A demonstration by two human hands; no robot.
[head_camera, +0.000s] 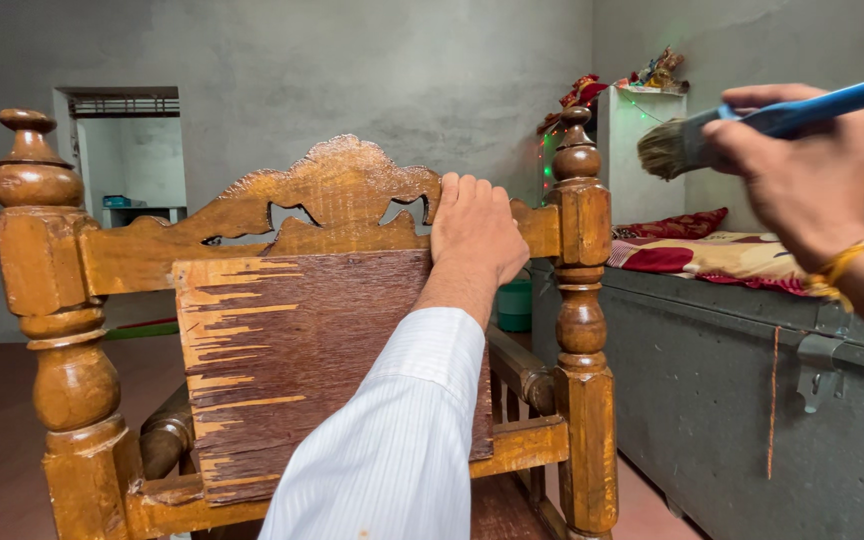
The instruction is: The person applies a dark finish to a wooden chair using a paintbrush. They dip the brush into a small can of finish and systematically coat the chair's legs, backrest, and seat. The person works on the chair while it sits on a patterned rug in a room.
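At centre frame: chair [292, 330], carved back facing us, panel veneer chipped along its left edge.
Left hand [474, 232]: fingers curled over the top rail, steadying it.
Right hand [802, 165]: upper right, fingers closed on a blue-handled brush [687, 143], bristles off the wood.
Doing it well: probably firm grip, light strokes along the grain.
Right side: grey trunk [732, 400].
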